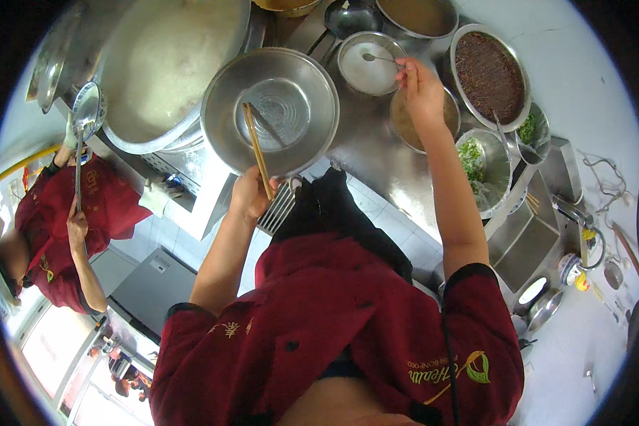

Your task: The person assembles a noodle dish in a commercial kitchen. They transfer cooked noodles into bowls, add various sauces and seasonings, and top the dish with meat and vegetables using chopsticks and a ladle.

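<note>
My left hand (251,195) grips the near rim of a wide stainless-steel basin (314,112), with a pair of wooden chopsticks (254,139) pinned under the fingers and slanting into it. The basin's inside is bare apart from the chopsticks and their shadow. In my right hand (419,88) is the handle of a small metal spoon (370,56). Its bowl hangs over a steel bowl (345,74) of white granular stuff (370,77). Beneath my right wrist, partly hidden, stands a round container with a brownish content (404,120).
Left of the basin steams a large pot (165,69) of pale liquid. Right are a pot of dark red chili-like sauce (490,80), chopped greens (471,160) and a sink (532,229). A black ladle (351,20) lies behind. A co-worker (80,213) at left holds a long ladle and a bowl.
</note>
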Demonstrator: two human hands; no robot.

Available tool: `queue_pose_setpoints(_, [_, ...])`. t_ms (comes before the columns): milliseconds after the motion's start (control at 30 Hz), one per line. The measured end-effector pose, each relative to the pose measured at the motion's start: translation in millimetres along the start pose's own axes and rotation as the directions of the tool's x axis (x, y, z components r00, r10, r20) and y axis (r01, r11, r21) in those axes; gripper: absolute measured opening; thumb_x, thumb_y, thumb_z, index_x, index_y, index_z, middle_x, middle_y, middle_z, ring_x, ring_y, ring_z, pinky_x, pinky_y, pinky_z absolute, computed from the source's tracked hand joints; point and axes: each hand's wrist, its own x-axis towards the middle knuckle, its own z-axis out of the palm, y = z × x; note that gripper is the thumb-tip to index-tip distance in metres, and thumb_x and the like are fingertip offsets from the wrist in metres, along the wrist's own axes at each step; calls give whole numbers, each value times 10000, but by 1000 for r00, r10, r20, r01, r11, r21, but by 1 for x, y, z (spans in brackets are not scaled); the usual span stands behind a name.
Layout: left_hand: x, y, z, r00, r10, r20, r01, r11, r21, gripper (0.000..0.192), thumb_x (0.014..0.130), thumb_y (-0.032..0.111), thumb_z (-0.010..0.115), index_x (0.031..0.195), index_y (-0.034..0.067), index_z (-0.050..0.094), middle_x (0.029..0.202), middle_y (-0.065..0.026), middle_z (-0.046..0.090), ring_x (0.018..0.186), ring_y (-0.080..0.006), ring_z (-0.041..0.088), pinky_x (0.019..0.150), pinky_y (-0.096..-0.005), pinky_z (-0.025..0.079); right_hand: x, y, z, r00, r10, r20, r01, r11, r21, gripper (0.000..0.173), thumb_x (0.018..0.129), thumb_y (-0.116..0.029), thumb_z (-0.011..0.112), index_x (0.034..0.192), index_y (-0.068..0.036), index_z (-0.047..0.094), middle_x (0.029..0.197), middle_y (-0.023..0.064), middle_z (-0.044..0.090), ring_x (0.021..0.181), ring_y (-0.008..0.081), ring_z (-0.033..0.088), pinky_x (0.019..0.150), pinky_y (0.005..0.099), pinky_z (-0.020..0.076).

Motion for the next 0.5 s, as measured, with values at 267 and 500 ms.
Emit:
queue_pose_setpoints(267, [0,6,9,998,34,-61,-31,998,62,301,1016,116,299,1150,-87,476,1039,-220,573,702,-178,545,510,-200,496,-17,0,17,970,237,53,-243,941,235,267,1039,-182,451,1027,-1,647,734,59,657,609,112,582,566,259,482])
queue_pose_setpoints(500, [-7,14,18,998,48,-47,-44,997,66,297,1012,109,316,1187,-90,451,1033,-223,581,707,-189,551,515,-212,492,-22,20,17,914,406,4,-354,792,497,277,1049,-189,424,1035,2,623,763,83,679,620,112,590,566,246,478])
